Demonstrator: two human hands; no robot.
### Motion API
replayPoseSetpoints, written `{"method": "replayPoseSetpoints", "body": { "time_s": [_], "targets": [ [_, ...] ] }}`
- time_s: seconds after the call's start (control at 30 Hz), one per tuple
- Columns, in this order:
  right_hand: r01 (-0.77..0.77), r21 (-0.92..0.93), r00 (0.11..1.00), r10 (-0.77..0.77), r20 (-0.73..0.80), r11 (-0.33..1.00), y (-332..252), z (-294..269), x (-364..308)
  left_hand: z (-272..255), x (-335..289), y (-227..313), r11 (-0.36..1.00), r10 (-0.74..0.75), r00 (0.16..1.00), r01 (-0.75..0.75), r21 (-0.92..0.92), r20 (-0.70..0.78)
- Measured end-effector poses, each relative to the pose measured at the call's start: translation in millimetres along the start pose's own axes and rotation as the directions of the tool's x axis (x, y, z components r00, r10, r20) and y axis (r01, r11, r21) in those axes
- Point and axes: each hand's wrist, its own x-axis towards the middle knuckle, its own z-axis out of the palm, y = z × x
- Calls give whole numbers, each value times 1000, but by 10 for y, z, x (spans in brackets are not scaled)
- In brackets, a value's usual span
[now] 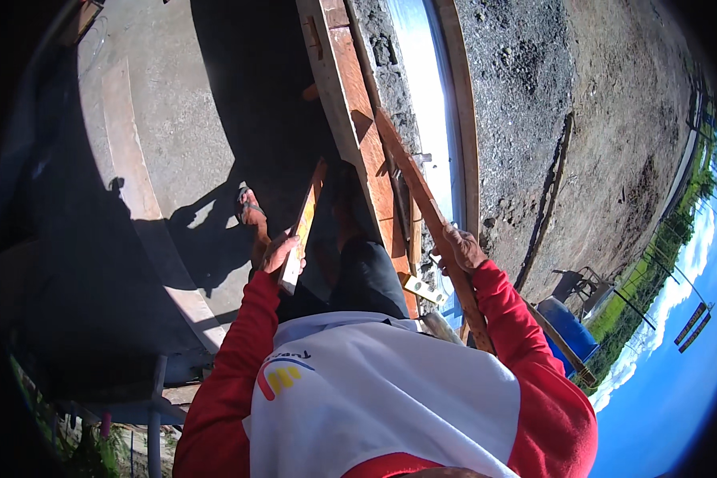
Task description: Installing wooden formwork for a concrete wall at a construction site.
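Observation:
My left hand [278, 253] is closed around the lower part of a short wooden board [304, 219], pale at its near end with a yellow patch along its side. My right hand [463, 248] grips a long reddish-brown wooden plank [422, 190], which slants from the far left toward my right forearm. Below the plank runs a wooden form board [377, 179] along the edge of the floor. A pale yellow block-like object with round marks [424, 289] rests by that edge, near my right hand; I cannot tell exactly what it is.
Plastic sheeting [422, 48] lies between the form board and another curved board [459, 80]. Beyond it are dark gravel [526, 88] and bare soil [629, 103]. A blue drum [567, 334] stands at the right. On the left, a concrete floor [171, 103] carries a flat pale strip [127, 143].

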Motion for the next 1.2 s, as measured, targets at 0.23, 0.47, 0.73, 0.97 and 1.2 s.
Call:
{"method": "replayPoseSetpoints", "body": {
  "time_s": [0.23, 0.47, 0.73, 0.97, 1.2],
  "targets": [
    [-236, 16, 971, 236, -36, 972, 20, 96, -40, 89, 5, 77, 1000, 22, 999, -21, 15, -38],
    [-214, -28, 974, 211, -85, 977, -309, 382, -245, 136, 80, 70, 994, 49, 999, -51, 101, 25],
    [-201, -26, 977, 199, -76, 979, -561, 378, -272, 111, 126, 53, 968, 143, 990, -137, 208, -12],
    [-123, -357, 986, 73, -149, 926, -612, 167, -258, 11, -28, 112, 959, 164, 986, -164, 233, 19],
    [-88, -924, 894, -380, -238, 373, -572, 170, -170, -72, -97, 141, 946, 236, 972, -228, 231, -8]
  ]
}}
